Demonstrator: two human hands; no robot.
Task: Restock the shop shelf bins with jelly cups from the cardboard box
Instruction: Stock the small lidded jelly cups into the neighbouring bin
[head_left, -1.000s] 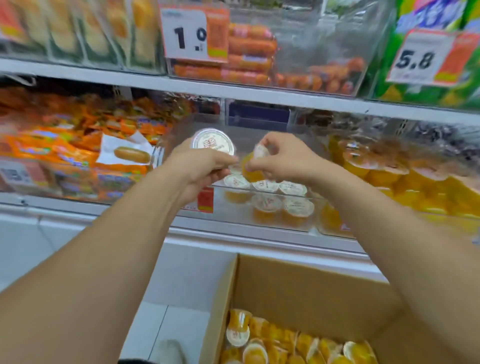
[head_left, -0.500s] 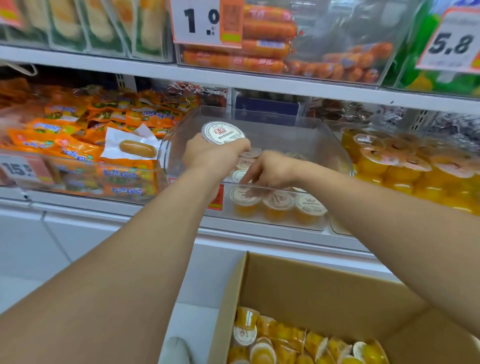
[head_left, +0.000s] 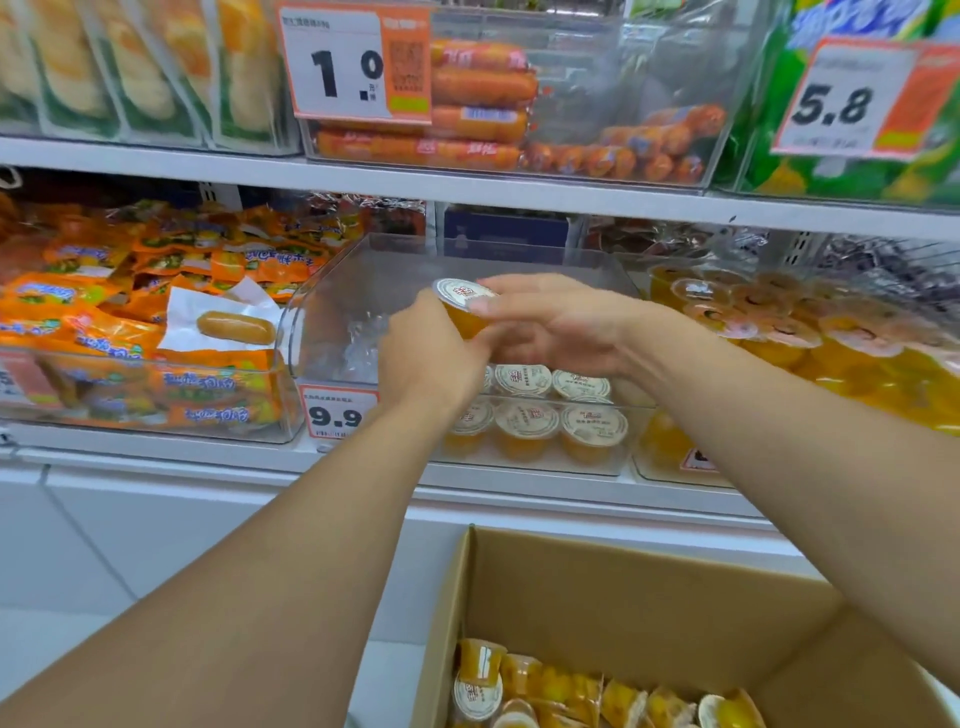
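Many jelly cups (head_left: 597, 696) are seen loose in the open cardboard box (head_left: 649, 587) nearest the camera, so the supply is far from used up. Above it, one jelly cup (head_left: 464, 306) is held upright over the clear bin (head_left: 332, 332): it is gripped from below by the curled fingers of the left hand (head_left: 431, 353), while its sealed lid is touched at the rim by the fingertips (head_left: 485, 305) of the right hand (head_left: 556, 327), whose fingers are curved about the cup. A handover to the right hand is judged to be in progress. It is best finished by a firm pinch on the cup's side wall, not on the foil, before the left grip is let go. The cup should then be lowered lid-up beside the two rows of cups (head_left: 535, 410) already seated at the bin's front right, the bare floor at the left being filled next. Beyond, the bin's back wall should be cleared so nothing is knocked.
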